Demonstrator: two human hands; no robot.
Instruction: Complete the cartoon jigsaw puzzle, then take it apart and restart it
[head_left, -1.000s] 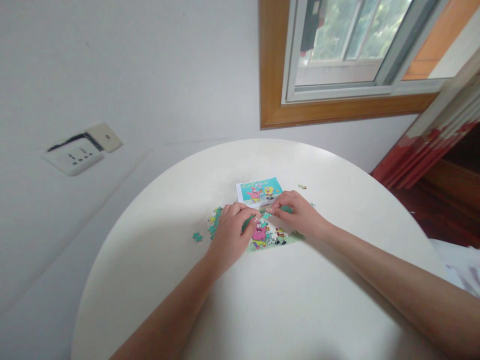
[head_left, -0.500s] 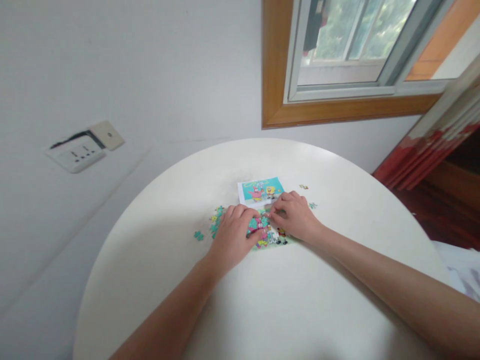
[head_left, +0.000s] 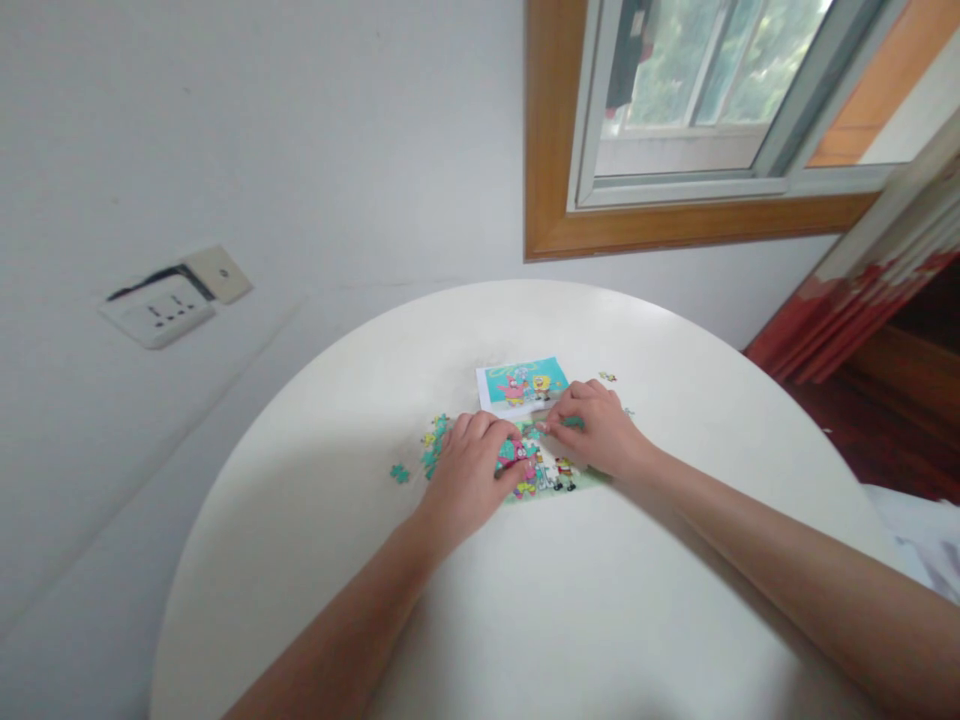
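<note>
A partly assembled jigsaw puzzle with cartoon figures lies on the white round table. My left hand rests over its left side, thumb and index finger apart with the pink figure showing between them, and it holds nothing. Above the puzzle's upper middle, my right hand has thumb and index finger pinched at a small teal jigsaw piece. Both hands hide parts of the puzzle. Just behind it lies a reference picture of the same cartoon, its lower right corner behind my right hand.
Loose teal and yellow pieces lie left of my left hand, with one teal piece farther out. A small yellowish piece lies beyond my right hand. The wall holds a socket and a wood-framed window.
My right hand has shifted slightly right, its pinched fingertips drawing back from the puzzle's middle. Teal now shows beneath its fingers. My left hand stays in place.
</note>
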